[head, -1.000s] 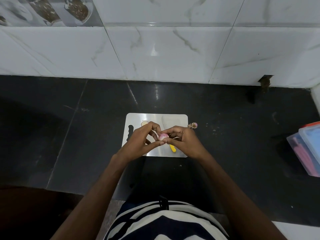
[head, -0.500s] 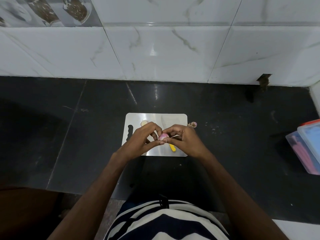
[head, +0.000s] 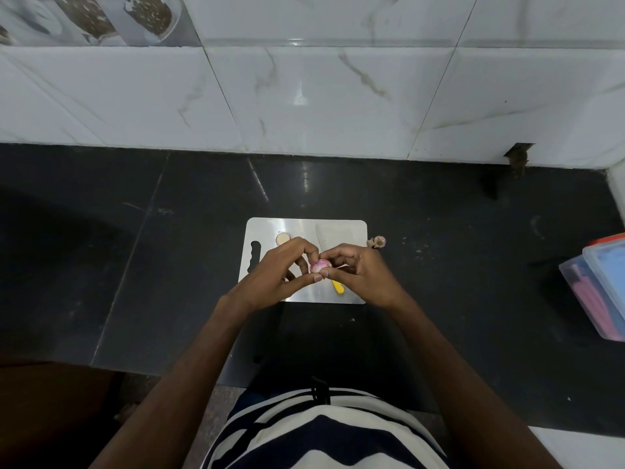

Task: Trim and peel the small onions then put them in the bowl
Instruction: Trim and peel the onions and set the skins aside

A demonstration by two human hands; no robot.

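Note:
A small pink onion (head: 320,266) is pinched between the fingertips of both hands above the steel cutting board (head: 341,228). My left hand (head: 275,277) grips it from the left with thumb below and fingers on top. My right hand (head: 360,272) grips it from the right. A knife lies on the board under my hands, its blade (head: 320,239) pointing away and its yellow handle (head: 338,287) showing near my right thumb. A pale cut onion piece (head: 283,238) rests on the board's far left. No bowl is in view.
A small onion scrap (head: 378,242) lies on the black counter (head: 456,265) just right of the board. A clear plastic box with a red lid (head: 598,292) stands at the right edge. A white tiled wall (head: 321,89) closes the back.
My fingers have shifted slightly around the onion, and more of its pink surface shows. Both hands stay in place over the board.

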